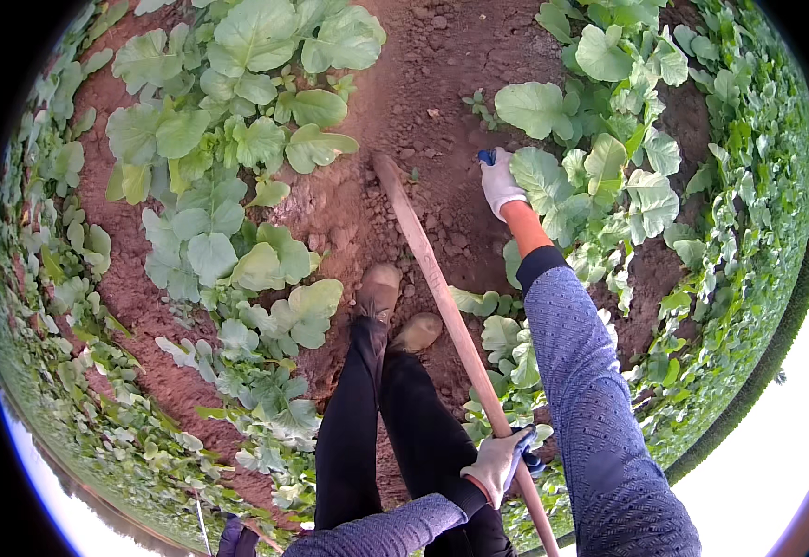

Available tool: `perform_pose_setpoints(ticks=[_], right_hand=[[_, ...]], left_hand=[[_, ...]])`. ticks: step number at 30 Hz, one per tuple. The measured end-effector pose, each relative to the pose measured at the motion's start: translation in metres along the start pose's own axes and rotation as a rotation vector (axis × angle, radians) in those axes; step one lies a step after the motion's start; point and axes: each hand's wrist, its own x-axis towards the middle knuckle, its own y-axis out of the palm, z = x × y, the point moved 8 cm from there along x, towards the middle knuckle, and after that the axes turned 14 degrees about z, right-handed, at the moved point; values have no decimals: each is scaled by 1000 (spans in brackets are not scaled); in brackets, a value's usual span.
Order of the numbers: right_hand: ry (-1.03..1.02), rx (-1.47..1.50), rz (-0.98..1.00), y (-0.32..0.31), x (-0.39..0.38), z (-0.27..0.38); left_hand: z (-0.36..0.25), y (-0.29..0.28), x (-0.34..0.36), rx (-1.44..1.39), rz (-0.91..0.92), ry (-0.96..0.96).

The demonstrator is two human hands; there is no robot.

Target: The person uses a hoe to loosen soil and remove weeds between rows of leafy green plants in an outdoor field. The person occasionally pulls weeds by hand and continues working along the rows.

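Note:
My gloved left hand (499,469) grips a long wooden handle (437,288), which slants up across the dirt furrow (423,111) from the lower edge to bare soil near the middle top; no tool head is clearly visible at that far end. Reaching forward, my gloved right hand (500,181) is beside the broad green leaves (544,186) of the plant row on the right. Its fingers look curled, and what they hold, if anything, is hidden.
My boots (378,292) stand in the furrow. Leafy rows (219,251) line it on both sides, with more rows (757,232) curving toward the rim. At the lower left edge are a thin pole and a dark shape (233,537) I cannot make out.

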Motion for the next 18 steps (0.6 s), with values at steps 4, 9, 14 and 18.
perform_pose_setpoints(ticks=[4, 9, 14, 18], right_hand=[[-286, 46, 21, -21, -26, 110], [-178, -371, 170, -34, 39, 118], [-330, -478, 16, -16, 105, 102], [-432, 160, 331, 11, 48, 214]], left_hand=[[-28, 13, -4, -102, -158, 15], [-33, 16, -8, -18, -214, -32], [-13, 16, -1, -6, -194, -39], [-28, 14, -7, -9, -273, -68]])
